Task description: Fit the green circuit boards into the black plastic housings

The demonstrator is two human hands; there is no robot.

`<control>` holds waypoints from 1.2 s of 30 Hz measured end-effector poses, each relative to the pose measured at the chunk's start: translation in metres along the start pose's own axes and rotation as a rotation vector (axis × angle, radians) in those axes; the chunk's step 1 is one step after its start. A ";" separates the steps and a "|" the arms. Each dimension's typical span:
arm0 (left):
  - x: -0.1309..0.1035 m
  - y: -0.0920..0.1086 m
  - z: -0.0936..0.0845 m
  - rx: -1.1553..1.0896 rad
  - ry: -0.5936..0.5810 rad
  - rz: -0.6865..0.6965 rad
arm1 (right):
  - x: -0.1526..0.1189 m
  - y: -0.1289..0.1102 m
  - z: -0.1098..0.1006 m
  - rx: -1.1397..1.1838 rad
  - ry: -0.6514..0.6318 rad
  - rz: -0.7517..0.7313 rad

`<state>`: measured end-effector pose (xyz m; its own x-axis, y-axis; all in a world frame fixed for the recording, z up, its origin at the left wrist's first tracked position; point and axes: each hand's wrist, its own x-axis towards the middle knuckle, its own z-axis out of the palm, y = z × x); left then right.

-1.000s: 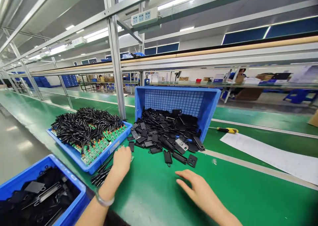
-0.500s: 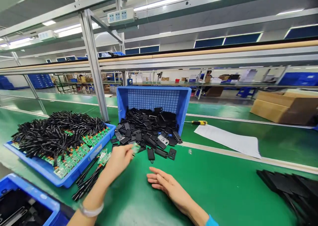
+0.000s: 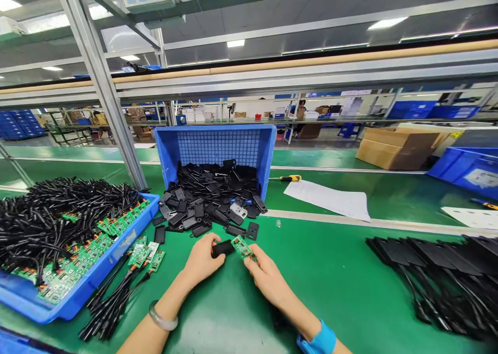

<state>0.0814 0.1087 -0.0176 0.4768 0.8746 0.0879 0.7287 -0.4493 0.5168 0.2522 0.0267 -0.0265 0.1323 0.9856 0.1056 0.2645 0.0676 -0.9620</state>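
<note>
My left hand (image 3: 203,258) grips a small black plastic case (image 3: 222,248) between thumb and fingers, just above the green table. In my right hand (image 3: 266,271) is a green circuit board (image 3: 241,246), pinched at its near right corner. The board's far end is close to the case; whether they touch I cannot tell. Beyond both hands, a heap of black plastic case parts (image 3: 210,201) spills out of a blue crate (image 3: 270,159) tipped on its side. A few boards with black cables (image 3: 120,292) lie left of my left hand.
A blue tray (image 3: 128,242) piled with cabled boards stands at the left. Several black cased pieces with cables (image 3: 424,266) lie at the right. Farther back are a paper sheet (image 3: 330,201), a yellow-handled screwdriver (image 3: 291,178) and a cardboard box (image 3: 392,149). A metal post (image 3: 103,84) rises behind the tray.
The circuit board has passed from my left hand to my right, which was open. My left hand has taken a black case. The view has swung right.
</note>
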 end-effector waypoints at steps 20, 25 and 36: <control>-0.013 0.018 -0.001 -1.618 -0.254 -0.144 | -0.008 -0.005 -0.004 -0.018 0.090 -0.225; -0.015 0.019 0.000 -1.608 -0.264 -0.143 | -0.008 -0.004 -0.005 -0.127 0.088 -0.264; -0.015 0.030 0.022 -1.529 -0.045 -0.227 | -0.014 0.002 0.008 -0.324 0.133 -0.384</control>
<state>0.1070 0.0784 -0.0221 0.4640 0.8776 -0.1209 -0.3818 0.3212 0.8666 0.2428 0.0140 -0.0321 0.0824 0.8694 0.4871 0.5969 0.3484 -0.7228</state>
